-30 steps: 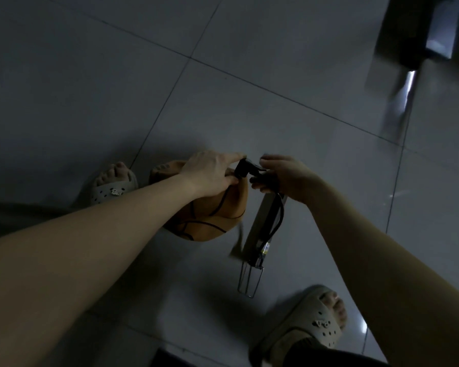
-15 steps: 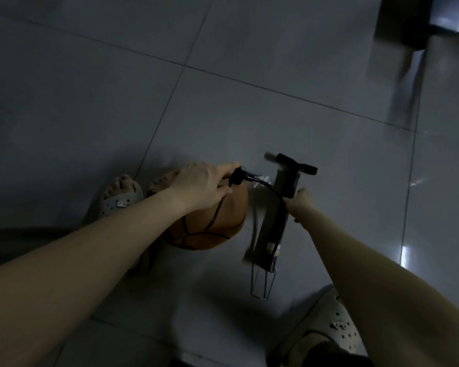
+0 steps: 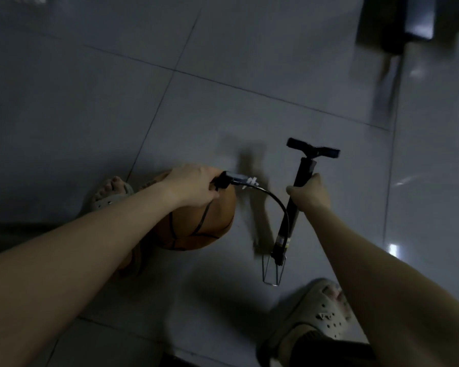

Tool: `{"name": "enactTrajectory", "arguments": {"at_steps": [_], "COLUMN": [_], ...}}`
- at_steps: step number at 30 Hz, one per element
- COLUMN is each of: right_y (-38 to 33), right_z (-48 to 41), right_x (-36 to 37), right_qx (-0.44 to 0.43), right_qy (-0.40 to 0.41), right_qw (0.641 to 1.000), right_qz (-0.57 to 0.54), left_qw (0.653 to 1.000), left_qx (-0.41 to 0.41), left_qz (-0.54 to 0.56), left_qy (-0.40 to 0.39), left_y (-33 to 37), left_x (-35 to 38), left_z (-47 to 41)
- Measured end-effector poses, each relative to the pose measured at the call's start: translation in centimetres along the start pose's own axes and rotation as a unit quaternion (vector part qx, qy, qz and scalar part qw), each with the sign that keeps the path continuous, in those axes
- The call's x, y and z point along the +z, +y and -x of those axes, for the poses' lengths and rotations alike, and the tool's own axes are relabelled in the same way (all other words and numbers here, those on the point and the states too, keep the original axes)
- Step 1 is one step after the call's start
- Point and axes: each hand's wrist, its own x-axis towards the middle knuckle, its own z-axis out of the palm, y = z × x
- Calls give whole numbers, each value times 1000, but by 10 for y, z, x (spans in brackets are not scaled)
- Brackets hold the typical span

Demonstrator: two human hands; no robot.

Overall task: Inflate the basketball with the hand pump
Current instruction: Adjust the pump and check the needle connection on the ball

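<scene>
While basketball [image 3: 210, 223] sits on floor [image 3: 249, 115] beside my foot [image 3: 112, 192]: left hand [image 3: 194, 186], fingers [image 3: 210, 193] pinching hose connector [image 3: 223, 181] against its top, presumably at the valve; right hand [image 3: 309, 196] wrapped round pump [image 3: 306, 168] barrel, standing it ready.

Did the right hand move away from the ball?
Yes. The right hand went rightward, away from the basketball, and now grips the pump barrel.
</scene>
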Motion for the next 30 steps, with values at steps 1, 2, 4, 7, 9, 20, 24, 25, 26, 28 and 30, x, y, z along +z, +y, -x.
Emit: {"name": "enactTrajectory", "arguments": {"at_steps": [1,2,4,7,9,20,24,25,26,28,30], "right_y": [1,4,10,18,25,16,37,46,54,66,69], "right_z": [8,16,35,69,90,166,184,186,190,193,193], "right_x": [-15,-27,-49,-69,-76,-101,-67,-58,-51,-42,-43], "right_qx": [-10,-20,-36,-56,-63,-141,-145,-120,-93,-46,-27], "right_qy": [25,52,106,154,171,258,208,201,193,187,205], "right_qw": [1000,998,991,979,973,909,928,933,937,940,938], "right_qz": [-8,-25,-69,-122,-142,-295,-274,-274,-276,-282,-278], "left_qw": [1000,1000,1000,997,992,967,975,978,980,984,984], "left_qx": [-12,-20,-22,-12,-9,7,11,12,12,7,-13], "left_qz": [-5,-8,-12,-29,-38,16,-38,-51,-62,-81,-93], "left_qy": [-7,-6,18,74,120,255,219,204,190,160,149], "left_y": [2,3,4,14,23,38,46,47,46,44,37], "left_x": [-2,-2,1,11,13,-3,7,10,12,18,23], "left_z": [3,8,20,38,44,56,52,52,51,53,55]}}
